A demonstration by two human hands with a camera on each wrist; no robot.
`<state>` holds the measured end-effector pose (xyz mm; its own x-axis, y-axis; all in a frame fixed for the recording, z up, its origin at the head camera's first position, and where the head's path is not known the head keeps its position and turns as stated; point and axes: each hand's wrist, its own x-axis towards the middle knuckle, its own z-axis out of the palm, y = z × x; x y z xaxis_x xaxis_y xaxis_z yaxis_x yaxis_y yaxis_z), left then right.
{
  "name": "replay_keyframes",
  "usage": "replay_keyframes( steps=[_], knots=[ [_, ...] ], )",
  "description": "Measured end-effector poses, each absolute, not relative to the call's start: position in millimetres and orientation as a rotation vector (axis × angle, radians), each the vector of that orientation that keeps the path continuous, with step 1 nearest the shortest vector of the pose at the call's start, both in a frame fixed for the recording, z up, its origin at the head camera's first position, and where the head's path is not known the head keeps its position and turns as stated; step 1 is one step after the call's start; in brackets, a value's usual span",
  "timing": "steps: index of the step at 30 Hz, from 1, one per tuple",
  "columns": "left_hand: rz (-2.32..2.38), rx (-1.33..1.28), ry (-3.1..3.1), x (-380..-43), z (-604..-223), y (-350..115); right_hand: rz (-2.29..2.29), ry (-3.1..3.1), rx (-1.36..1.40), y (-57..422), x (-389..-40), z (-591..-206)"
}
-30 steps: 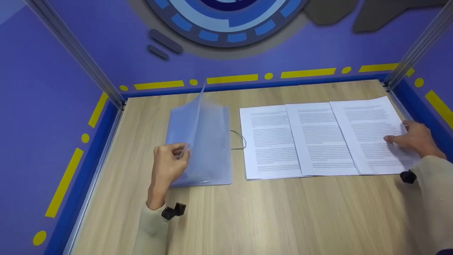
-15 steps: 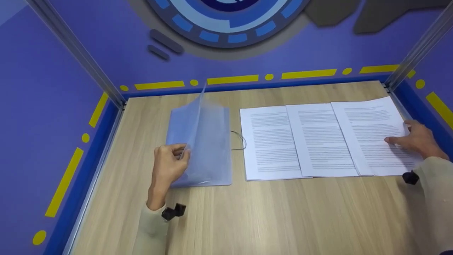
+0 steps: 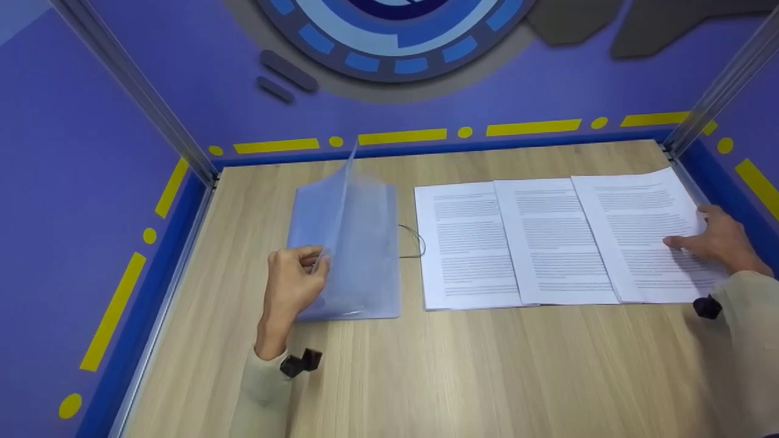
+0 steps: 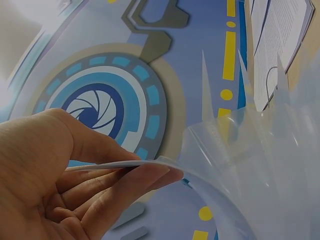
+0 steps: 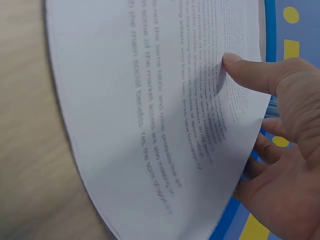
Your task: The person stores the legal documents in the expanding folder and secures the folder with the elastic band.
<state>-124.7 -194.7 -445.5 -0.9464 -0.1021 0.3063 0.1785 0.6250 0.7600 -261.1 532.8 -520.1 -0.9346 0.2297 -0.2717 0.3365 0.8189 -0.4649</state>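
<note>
A clear plastic folder (image 3: pixel 371 261) with bluish sleeves lies on the left half of the table. Its raised cover or sleeves are pinched between thumb and fingers of my left hand (image 3: pixel 293 278); in the left wrist view several transparent sleeves (image 4: pixel 250 155) fan out beyond the fingers. At the far right, my right hand (image 3: pixel 718 240) grips the right edge of the rightmost printed paper (image 3: pixel 636 225), thumb on top and fingers behind. The right wrist view shows this paper (image 5: pixel 130 100) bowed upward at the edge.
Two more printed papers, a left one (image 3: pixel 468 243) and a middle one (image 3: pixel 560 237), lie overlapping beside the held one. A thin dark cord loop (image 3: pixel 419 240) sits between folder and papers. Purple panels (image 3: pixel 426 109) wall the wooden table (image 3: pixel 450 371) at back and sides.
Both hands keep their holds and positions almost unchanged. The whole head view has shifted very slightly.
</note>
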Motion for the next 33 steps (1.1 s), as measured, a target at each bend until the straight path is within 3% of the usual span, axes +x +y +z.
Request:
replay_keyframes(
  steps=[19, 33],
  knots=[
    [-1.22, -0.065, -2.542, -124, -445, -194, -0.804, 2.821, 0.385, 552, -255, -520],
    [-1.208, -0.052, -2.532, -125, -447, -195, -0.898, 2.758, 0.552, 559, -257, -522]
  ],
)
